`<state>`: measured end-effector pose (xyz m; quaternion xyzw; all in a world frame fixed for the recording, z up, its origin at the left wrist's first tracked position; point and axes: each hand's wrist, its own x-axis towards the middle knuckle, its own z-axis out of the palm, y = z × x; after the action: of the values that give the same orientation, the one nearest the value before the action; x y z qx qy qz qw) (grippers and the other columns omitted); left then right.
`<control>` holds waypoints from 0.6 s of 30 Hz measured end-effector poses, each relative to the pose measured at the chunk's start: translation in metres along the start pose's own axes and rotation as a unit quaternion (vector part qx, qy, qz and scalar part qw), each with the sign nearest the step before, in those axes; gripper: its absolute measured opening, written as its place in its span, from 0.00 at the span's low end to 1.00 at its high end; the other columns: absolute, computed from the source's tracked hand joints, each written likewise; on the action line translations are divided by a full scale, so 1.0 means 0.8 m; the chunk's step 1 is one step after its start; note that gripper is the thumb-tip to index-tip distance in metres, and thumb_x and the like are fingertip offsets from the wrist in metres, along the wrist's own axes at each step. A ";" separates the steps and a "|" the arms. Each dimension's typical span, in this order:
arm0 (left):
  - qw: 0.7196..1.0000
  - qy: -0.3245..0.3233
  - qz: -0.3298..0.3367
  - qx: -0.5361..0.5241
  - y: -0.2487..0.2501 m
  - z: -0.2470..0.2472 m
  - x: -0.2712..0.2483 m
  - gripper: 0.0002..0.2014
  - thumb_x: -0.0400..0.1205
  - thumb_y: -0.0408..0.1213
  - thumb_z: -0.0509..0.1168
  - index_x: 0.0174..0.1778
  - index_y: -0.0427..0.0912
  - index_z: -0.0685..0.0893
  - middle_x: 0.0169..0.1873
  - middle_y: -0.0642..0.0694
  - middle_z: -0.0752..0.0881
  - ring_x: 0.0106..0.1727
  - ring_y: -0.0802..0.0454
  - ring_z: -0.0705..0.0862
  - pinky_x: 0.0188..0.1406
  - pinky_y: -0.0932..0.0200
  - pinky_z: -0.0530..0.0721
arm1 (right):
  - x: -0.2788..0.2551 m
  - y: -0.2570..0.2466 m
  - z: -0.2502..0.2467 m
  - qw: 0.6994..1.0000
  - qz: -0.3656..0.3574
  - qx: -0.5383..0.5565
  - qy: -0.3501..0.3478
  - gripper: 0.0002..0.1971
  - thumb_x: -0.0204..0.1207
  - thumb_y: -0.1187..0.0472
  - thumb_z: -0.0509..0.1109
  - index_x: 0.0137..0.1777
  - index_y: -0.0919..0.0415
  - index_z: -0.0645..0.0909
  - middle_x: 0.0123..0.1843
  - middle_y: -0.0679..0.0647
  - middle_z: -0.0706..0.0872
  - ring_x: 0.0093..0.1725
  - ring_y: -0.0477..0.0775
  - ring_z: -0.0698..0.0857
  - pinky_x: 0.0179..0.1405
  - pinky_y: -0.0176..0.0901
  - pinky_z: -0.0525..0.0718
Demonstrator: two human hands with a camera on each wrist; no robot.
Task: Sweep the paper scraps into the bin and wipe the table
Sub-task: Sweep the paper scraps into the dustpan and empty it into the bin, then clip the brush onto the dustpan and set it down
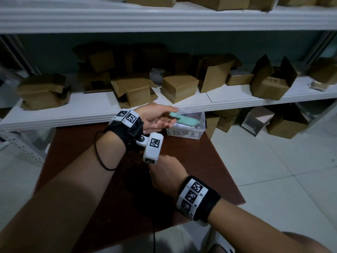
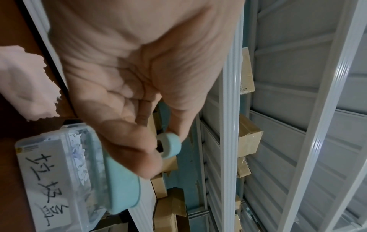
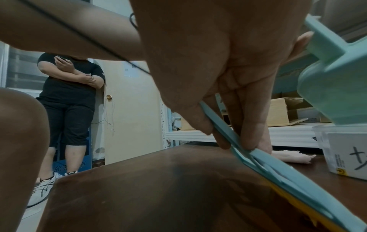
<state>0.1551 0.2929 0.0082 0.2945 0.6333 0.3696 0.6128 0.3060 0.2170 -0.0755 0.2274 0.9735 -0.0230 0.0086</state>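
Observation:
My left hand (image 1: pixel 164 116) grips the handle of a teal dustpan (image 1: pixel 184 119) and holds it tilted over the clear plastic bin (image 1: pixel 184 134) at the table's far edge. White paper scraps (image 2: pixel 79 157) lie inside the bin (image 2: pixel 49 180), with the dustpan (image 2: pixel 121 185) against its rim. My right hand (image 1: pixel 167 172) is lower, over the middle of the brown table (image 1: pixel 204 172), partly hidden under the left wrist camera. It pinches the flat teal handle of a brush (image 3: pixel 258 158) with yellow bristles, slanted down onto the tabletop. A pink cloth (image 3: pixel 292 157) lies on the table to the left of the bin.
A white shelf (image 1: pixel 228 103) full of cardboard boxes (image 1: pixel 179 88) runs just behind the bin. More boxes stand on the tiled floor (image 1: pixel 273 161) to the right. A person in black (image 3: pixel 69 97) stands by a door off to the left.

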 end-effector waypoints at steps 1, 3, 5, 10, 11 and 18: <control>1.000 -0.006 0.005 -0.007 -0.001 -0.004 -0.004 0.15 0.88 0.41 0.73 0.54 0.29 0.89 0.32 0.41 0.92 0.25 0.55 0.91 0.23 0.69 0.89 | 0.001 0.001 0.000 1.000 0.001 0.003 0.002 0.13 0.83 0.61 0.64 0.63 0.61 0.85 0.55 0.59 0.87 0.50 0.63 0.89 0.36 0.50 0.79; 1.000 -0.005 0.016 -0.009 -0.002 -0.014 -0.014 0.15 0.87 0.38 0.73 0.57 0.26 0.88 0.35 0.38 0.93 0.28 0.52 0.93 0.26 0.67 0.91 | 0.003 0.001 0.000 1.000 0.002 0.013 0.008 0.11 0.82 0.63 0.64 0.57 0.62 0.87 0.52 0.60 0.87 0.48 0.64 0.88 0.35 0.50 0.78; 0.999 0.018 0.034 -0.005 -0.004 -0.029 -0.026 0.15 0.88 0.35 0.73 0.60 0.23 0.87 0.37 0.33 0.94 0.30 0.48 0.95 0.27 0.64 0.92 | 0.006 0.003 0.001 0.999 0.006 0.026 0.032 0.09 0.82 0.63 0.63 0.54 0.62 0.86 0.50 0.60 0.87 0.47 0.65 0.88 0.33 0.50 0.75; 0.997 0.063 0.044 -0.020 -0.025 -0.069 -0.062 0.16 0.87 0.30 0.72 0.66 0.21 0.86 0.46 0.25 0.94 0.36 0.41 0.97 0.35 0.59 0.95 | 0.016 0.016 -0.003 0.991 0.049 0.055 0.115 0.10 0.86 0.54 0.62 0.53 0.58 0.82 0.48 0.58 0.88 0.45 0.67 0.88 0.35 0.51 0.70; 0.995 0.078 0.050 -0.022 -0.032 -0.075 -0.068 0.16 0.87 0.30 0.72 0.66 0.21 0.86 0.46 0.25 0.94 0.36 0.41 0.97 0.36 0.59 0.96 | 0.018 0.019 -0.006 0.988 0.055 0.058 0.129 0.11 0.86 0.53 0.62 0.52 0.58 0.82 0.47 0.59 0.88 0.44 0.68 0.88 0.34 0.52 0.71; 0.976 0.189 0.089 -0.067 -0.085 -0.120 -0.113 0.16 0.87 0.31 0.73 0.64 0.22 0.86 0.41 0.25 0.94 0.34 0.42 0.96 0.30 0.62 0.93 | 0.027 0.054 -0.030 0.965 0.088 0.091 0.231 0.14 0.87 0.52 0.62 0.43 0.59 0.80 0.36 0.56 0.86 0.33 0.63 0.85 0.30 0.50 0.79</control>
<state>0.0718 0.1700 0.0002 0.2329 0.6827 0.5133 0.4650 0.3052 0.2663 -0.0537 0.3113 0.9189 -0.0577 -0.2355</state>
